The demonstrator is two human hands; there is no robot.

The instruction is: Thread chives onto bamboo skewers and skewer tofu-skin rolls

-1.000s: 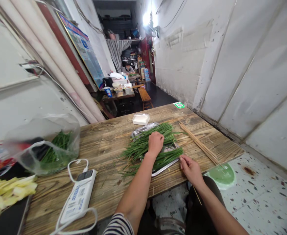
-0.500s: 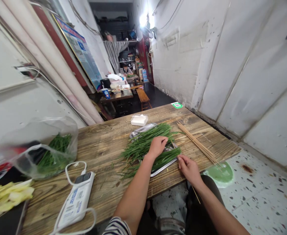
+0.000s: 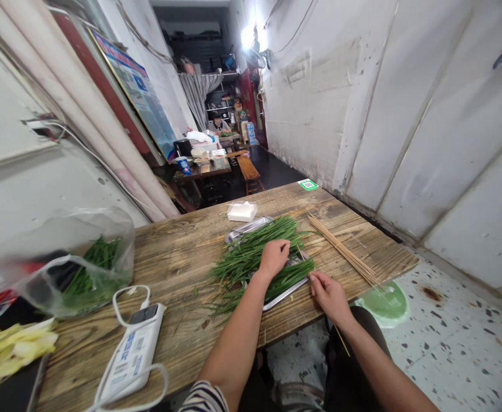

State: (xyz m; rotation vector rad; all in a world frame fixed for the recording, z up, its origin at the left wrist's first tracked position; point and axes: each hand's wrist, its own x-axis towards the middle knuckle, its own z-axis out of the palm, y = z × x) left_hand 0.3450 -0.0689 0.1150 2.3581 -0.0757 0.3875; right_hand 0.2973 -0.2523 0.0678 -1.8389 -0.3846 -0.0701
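Note:
Green chives (image 3: 257, 246) lie in a long heap over a metal tray (image 3: 282, 300) on the wooden table, with a smaller bunch along the tray's near side. My left hand (image 3: 274, 258) is over the chives, its fingers curled closed; whatever they pinch is too small to make out. Just right of the tray, my right hand (image 3: 329, 293) pinches a thin bamboo skewer (image 3: 342, 340). The skewer's lower end sticks out below the hand toward my lap, and its other end points up toward my left hand, past the ends of the near bunch.
Loose bamboo skewers (image 3: 341, 249) lie to the right. Behind the chives is a white box (image 3: 242, 212). At left are a white power bank (image 3: 133, 349) with a cable, a plastic bag (image 3: 100, 280) of greens, and yellow leaves (image 3: 13, 349). A bench (image 3: 248, 167) stands beyond.
The view has shifted very slightly. Both hands, the skewer and the chives keep nearly the same positions.

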